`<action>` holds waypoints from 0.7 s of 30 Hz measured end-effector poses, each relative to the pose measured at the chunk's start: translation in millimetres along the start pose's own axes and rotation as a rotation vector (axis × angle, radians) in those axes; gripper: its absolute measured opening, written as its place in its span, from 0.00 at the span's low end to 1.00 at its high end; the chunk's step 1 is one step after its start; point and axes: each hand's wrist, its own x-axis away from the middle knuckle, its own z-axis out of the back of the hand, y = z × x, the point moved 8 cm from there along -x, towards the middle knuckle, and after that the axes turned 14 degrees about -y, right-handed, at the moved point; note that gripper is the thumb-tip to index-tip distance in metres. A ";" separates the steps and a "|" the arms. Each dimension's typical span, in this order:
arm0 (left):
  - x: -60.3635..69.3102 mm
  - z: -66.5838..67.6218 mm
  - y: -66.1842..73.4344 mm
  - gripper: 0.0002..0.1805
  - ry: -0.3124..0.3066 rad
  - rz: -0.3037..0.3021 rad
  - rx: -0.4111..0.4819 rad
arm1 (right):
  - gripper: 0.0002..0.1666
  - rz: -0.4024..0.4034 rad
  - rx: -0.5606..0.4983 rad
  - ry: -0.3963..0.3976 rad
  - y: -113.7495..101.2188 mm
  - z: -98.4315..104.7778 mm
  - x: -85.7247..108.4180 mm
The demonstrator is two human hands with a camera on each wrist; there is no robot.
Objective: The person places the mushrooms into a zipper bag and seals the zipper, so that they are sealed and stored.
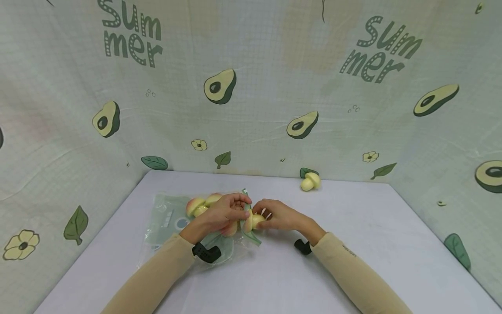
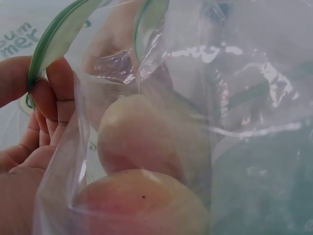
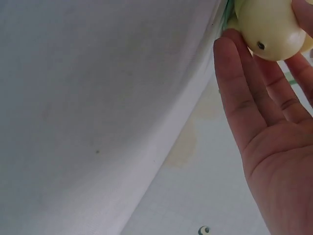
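Observation:
A clear zip bag [image 1: 166,207] with a green zip strip lies on the table, its mouth to the right. My left hand [image 1: 223,212] pinches the green strip between thumb and fingers, holding that edge up. Several toy mushrooms [image 1: 195,206], pale yellow with reddish caps, are inside; rounded peach-coloured caps [image 2: 142,132] show through the film in the left wrist view. At the mouth, my right hand [image 1: 281,216] holds another toy mushroom [image 3: 271,29] between thumb and fingers, its pale end facing the palm. The bag's edge partly hides this one.
One more pale yellow toy mushroom [image 1: 310,181] lies by the table's back edge, right of the bag. The white table [image 1: 353,244] meets a printed cloth [image 1: 259,87] at the back and sides. Black wrist cameras [image 1: 207,253] sit on both wrists.

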 end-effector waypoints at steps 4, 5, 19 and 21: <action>0.5 -0.1 -0.3 0.19 -0.004 0.005 -0.009 | 0.20 0.001 -0.003 -0.007 0.4 -0.4 -1.2; 0.5 0.0 -0.5 0.19 -0.005 0.006 -0.012 | 0.20 0.007 -0.007 -0.008 0.0 -0.4 -1.4; 0.1 -0.7 0.6 0.18 -0.003 0.013 0.002 | 0.19 -0.005 -0.039 0.005 -2.7 5.1 -1.1; 0.3 -0.5 0.6 0.18 0.001 0.015 0.001 | 0.19 -0.004 -0.041 0.000 -2.5 4.8 -1.8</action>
